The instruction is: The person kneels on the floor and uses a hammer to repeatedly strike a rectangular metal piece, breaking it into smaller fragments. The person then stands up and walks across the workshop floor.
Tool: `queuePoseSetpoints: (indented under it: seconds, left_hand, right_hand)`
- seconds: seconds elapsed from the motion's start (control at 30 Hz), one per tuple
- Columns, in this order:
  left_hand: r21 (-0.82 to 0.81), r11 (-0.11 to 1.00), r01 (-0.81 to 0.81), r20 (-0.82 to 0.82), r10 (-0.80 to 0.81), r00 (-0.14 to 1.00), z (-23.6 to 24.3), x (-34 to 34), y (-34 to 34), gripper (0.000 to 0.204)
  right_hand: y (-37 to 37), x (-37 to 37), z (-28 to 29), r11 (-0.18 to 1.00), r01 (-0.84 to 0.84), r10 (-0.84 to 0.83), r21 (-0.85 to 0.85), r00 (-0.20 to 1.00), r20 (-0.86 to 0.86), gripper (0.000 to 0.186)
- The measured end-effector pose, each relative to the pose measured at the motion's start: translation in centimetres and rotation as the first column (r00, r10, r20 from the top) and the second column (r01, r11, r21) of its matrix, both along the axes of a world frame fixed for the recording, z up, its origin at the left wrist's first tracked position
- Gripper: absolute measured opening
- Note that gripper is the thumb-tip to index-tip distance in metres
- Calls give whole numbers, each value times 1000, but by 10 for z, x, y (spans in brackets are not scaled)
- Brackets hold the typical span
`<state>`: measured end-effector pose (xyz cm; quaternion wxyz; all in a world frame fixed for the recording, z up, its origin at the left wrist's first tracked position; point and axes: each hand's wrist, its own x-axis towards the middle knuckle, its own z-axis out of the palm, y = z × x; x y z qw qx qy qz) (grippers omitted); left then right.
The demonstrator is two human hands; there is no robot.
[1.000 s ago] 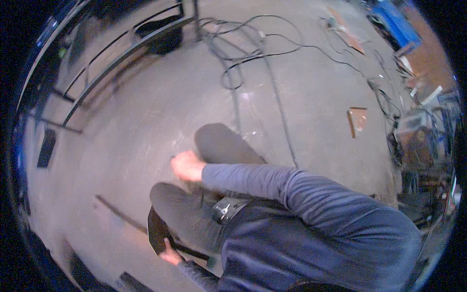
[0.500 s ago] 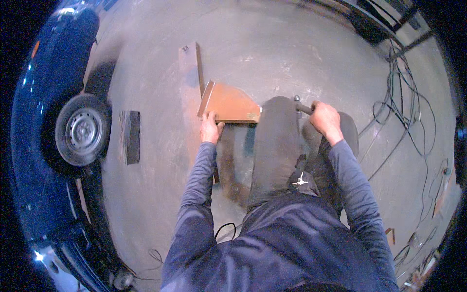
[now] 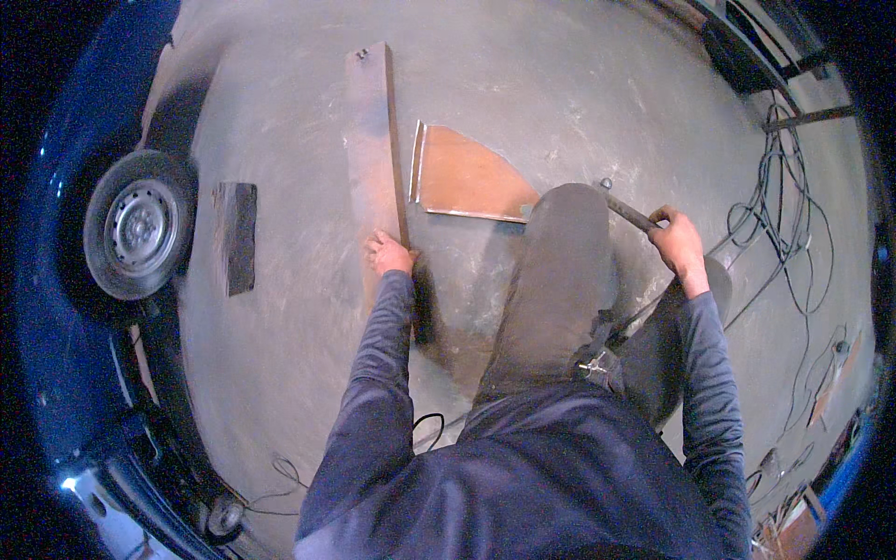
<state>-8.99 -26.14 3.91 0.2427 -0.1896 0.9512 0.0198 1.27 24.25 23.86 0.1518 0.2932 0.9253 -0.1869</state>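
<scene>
The step in hand seems to be steadying the rectangular beam (image 3: 371, 140) at eleven o'clock: the left hand (image 3: 390, 253), fingers loosely spread, rests on it, while the right hand (image 3: 679, 245), towards two, curls closed around a hammer (image 3: 631, 214). Shifting the beam would call for a fuller grip. No writing is legible.

Narrow gap between beam (image 3: 370, 140) and plate (image 3: 471, 177)

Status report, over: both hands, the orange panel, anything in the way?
Left hand on long beam. Right hand gripping hammer-like tool. Orange-brown panel unheld, right of beam. Left knee appears beside panel's right corner, possibly in the way.
</scene>
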Motion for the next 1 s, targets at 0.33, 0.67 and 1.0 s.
queuePoseSetpoints:
  seconds: [0.33,0.67,1.0]
  left_hand:
    - [-251,878,408,110,-393,913,-13,-1,-20,109]
    - [-327,873,361,98,-349,932,-67,-11,-53,116]
    - [-398,343,851,443,-740,506,-63,-29,-40,64]
  right_hand:
    - [-15,-1,-7,993,116,-116,33,993,-6,30]
    - [-23,-1,-22,963,263,-264,-60,965,-9,26]
    - [-81,127,-99,910,325,-292,-258,943,159,24]
